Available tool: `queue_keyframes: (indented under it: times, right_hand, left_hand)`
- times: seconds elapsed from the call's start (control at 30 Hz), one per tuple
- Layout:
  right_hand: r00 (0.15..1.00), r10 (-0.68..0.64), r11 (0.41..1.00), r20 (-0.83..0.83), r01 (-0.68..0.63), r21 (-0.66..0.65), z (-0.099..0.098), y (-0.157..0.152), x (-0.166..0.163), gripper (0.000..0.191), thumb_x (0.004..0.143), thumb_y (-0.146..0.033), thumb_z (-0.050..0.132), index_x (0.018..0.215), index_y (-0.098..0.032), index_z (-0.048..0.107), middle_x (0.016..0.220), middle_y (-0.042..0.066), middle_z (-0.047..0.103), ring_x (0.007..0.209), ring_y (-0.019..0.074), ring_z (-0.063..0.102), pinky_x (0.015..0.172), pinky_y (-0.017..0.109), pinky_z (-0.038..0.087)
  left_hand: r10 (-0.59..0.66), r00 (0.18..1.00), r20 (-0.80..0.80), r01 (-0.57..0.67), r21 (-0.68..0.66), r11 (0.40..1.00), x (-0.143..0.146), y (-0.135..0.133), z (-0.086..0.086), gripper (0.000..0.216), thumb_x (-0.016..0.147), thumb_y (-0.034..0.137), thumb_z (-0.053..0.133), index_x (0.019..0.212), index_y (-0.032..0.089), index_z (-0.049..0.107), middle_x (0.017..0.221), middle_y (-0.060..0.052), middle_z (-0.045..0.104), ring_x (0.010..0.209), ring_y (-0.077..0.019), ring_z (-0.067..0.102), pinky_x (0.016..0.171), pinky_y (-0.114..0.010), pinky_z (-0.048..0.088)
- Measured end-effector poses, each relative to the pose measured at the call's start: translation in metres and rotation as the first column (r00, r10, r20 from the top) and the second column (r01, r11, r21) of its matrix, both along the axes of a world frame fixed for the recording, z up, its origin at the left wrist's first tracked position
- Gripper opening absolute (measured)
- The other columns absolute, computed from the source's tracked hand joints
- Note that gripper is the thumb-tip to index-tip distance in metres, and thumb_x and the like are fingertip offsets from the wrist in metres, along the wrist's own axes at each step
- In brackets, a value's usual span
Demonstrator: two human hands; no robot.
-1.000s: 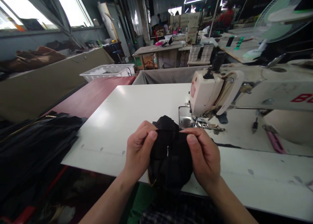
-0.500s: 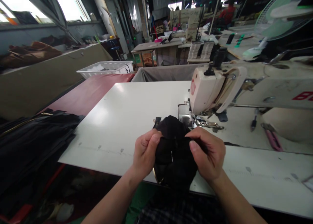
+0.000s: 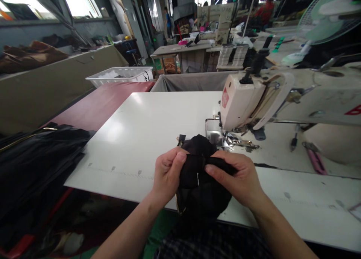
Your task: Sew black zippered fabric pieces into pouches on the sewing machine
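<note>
Several things were only partly visible.
At the centre, black cloth (image 3: pixel 207 198) hid some fingertips of the left hand (image 3: pixel 168 172) and the right hand (image 3: pixel 241 178). The right edge cut off the sewing machine (image 3: pixel 238 101) and its red lettering (image 3: pixel 354 110); the top edge clipped the fan (image 3: pixel 318 22). Dark fabric (image 3: pixel 42 165) ran out of frame at left. Upper right, a person in red (image 3: pixel 265 13) was blurred.

Two hands (image 3: pixel 167 172) (image 3: pixel 241 178), seemingly one black cloth piece (image 3: pixel 207 198), one fan (image 3: pixel 318 23).

white basket (image 3: pixel 128 79), pale green fan (image 3: pixel 320 23)
</note>
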State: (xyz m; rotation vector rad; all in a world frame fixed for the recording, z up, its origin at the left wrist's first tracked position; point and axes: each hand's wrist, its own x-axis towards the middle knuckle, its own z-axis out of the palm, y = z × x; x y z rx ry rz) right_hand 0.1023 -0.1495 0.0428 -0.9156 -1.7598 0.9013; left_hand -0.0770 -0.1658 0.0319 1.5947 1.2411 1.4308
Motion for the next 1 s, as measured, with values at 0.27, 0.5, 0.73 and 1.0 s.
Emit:
queue_keyframes:
  times: [0.27,0.5,0.73,1.0]
  right_hand:
    - [0.996,-0.087,0.995,0.034,0.085,0.043,-0.006,0.0,-0.004,0.005,0.078,-0.027,0.071,0.076,-0.023,0.072,0.064,-0.004,0.07,0.053,0.0123,0.061,0.053,0.023,0.049]
    - [0.996,-0.089,0.987,0.033,0.084,0.135,-0.004,-0.003,-0.001,0.01,0.083,-0.026,0.065,0.075,-0.021,0.066,0.071,-0.002,0.067,0.062,0.012,0.062,0.058,0.023,0.049]
    - [0.986,-0.138,0.984,0.093,0.125,0.13,-0.007,-0.011,-0.002,0.01,0.085,-0.028,0.063,0.081,-0.024,0.072,0.068,-0.002,0.071,0.057,0.0134,0.065,0.053,0.023,0.051]
    - [0.964,-0.256,0.943,0.076,0.232,0.24,-0.005,-0.014,0.0,0.007,0.082,-0.026,0.067,0.081,-0.025,0.074,0.069,-0.002,0.074,0.054,0.0155,0.067,0.051,0.025,0.054]
  left_hand:
    - [0.011,0.971,-0.237,0.001,0.051,0.999,0.0,-0.001,0.004,0.026,0.091,0.026,0.051,0.067,0.017,0.057,0.056,0.004,0.051,0.048,-0.0076,0.042,0.047,-0.02,0.034]
    - [-0.09,0.976,-0.197,0.104,0.064,0.992,-0.004,0.0,0.001,0.03,0.093,0.033,0.049,0.068,0.016,0.055,0.059,0.003,0.049,0.051,-0.0076,0.043,0.047,-0.02,0.033]
    - [-0.136,0.985,-0.106,0.127,-0.089,0.988,-0.003,-0.001,0.0,0.042,0.094,0.04,0.043,0.059,0.017,0.045,0.053,0.003,0.038,0.047,-0.0079,0.033,0.043,-0.021,0.028]
    - [-0.154,0.979,-0.135,0.144,-0.084,0.986,-0.006,-0.015,-0.001,0.026,0.09,0.034,0.055,0.071,0.017,0.053,0.063,0.002,0.049,0.056,-0.0088,0.043,0.051,-0.02,0.036]
